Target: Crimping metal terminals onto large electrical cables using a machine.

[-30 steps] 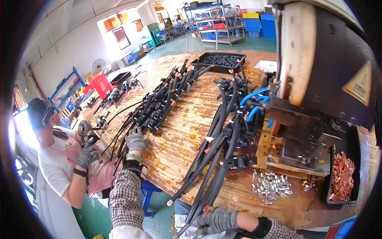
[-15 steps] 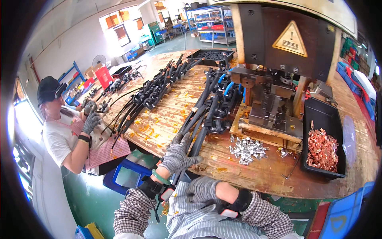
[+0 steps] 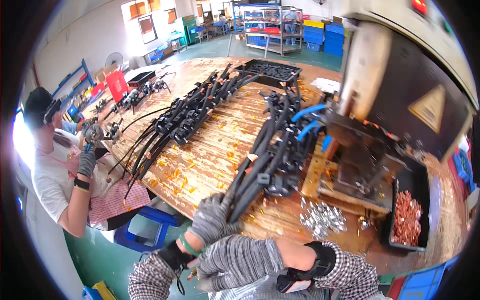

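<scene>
My left hand (image 3: 212, 220), in a grey knit glove, lies at the near end of a bundle of thick black cables (image 3: 250, 187). Its fingers curl onto a black cable, partly hidden by the glove. In front of my body, my gloved right hand (image 3: 240, 262) reaches across below the left wrist with its fingers bent and close together. A small copper-coloured tip shows beside those fingertips; what they hold is hidden. Black connector housings (image 3: 285, 170) sit along the bundle.
A press machine (image 3: 370, 165) stands at right, with blue tubes (image 3: 307, 112) beside it. Near it lie silver terminals (image 3: 322, 220) and a black tray (image 3: 425, 210) of copper terminals (image 3: 406, 217). Another cable bundle (image 3: 185, 115) lies left, and a co-worker (image 3: 65, 160) sits there.
My right hand has moved left, from my lap to beneath the left wrist. The view has turned and tilted, shifting the machine rightward. My left hand stays at the cables.
</scene>
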{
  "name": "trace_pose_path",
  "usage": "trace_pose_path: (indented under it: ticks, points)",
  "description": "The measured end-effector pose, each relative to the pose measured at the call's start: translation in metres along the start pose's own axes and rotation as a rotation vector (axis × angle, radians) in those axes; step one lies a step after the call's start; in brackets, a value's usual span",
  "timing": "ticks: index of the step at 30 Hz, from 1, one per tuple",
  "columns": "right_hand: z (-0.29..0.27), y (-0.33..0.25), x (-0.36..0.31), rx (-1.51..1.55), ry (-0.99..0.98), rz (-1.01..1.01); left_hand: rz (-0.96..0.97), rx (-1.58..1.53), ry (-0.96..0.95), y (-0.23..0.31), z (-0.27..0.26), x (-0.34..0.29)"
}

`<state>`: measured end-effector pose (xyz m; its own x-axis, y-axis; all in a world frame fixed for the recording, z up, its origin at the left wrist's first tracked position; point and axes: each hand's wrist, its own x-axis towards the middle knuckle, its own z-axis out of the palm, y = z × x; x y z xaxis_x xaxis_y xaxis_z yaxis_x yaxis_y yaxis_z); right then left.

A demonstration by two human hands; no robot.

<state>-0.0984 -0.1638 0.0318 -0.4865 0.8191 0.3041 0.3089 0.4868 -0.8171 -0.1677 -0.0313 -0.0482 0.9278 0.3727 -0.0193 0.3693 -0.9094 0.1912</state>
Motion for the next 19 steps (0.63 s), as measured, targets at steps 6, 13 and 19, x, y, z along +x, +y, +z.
trace_pose_path:
  ticks: [6,13,19]
  points:
    - [-0.074,0.054,0.085,0.161,-0.021,0.243,0.149,-0.005,0.136,-0.044,0.048,-0.018]
    - [-0.153,0.108,0.166,-0.340,-0.258,0.561,0.122,-0.204,-0.033,-0.041,0.001,-0.005]
    - [-0.244,0.142,0.253,-0.669,-0.430,0.654,0.251,-0.291,-0.353,-0.065,-0.033,0.006]
